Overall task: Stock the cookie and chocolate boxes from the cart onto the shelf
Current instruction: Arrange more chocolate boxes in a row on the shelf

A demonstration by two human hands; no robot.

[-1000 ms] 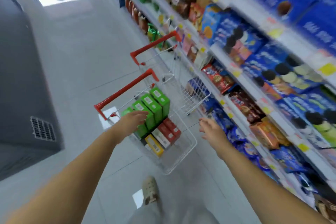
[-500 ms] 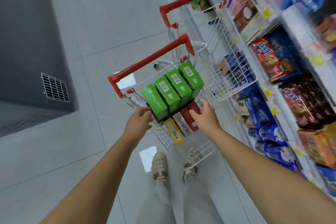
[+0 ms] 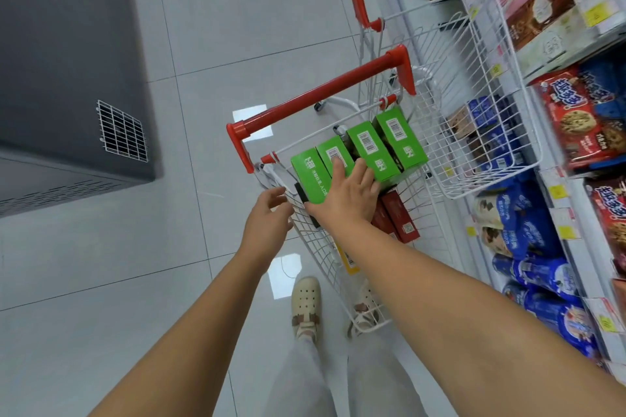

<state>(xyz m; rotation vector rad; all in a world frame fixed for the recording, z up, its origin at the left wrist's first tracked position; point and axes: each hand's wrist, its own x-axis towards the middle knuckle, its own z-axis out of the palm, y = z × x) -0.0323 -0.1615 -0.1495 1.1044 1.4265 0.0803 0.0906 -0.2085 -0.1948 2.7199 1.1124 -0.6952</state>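
Four green boxes (image 3: 359,152) standing in a row in the white wire cart (image 3: 372,281) beside the shelf (image 3: 569,234). Right hand (image 3: 345,196) laid flat over them, fingers spread, nothing clasped; red boxes (image 3: 396,217) partly hidden beneath. Left hand (image 3: 267,223) open, just outside the cart rim, grip empty
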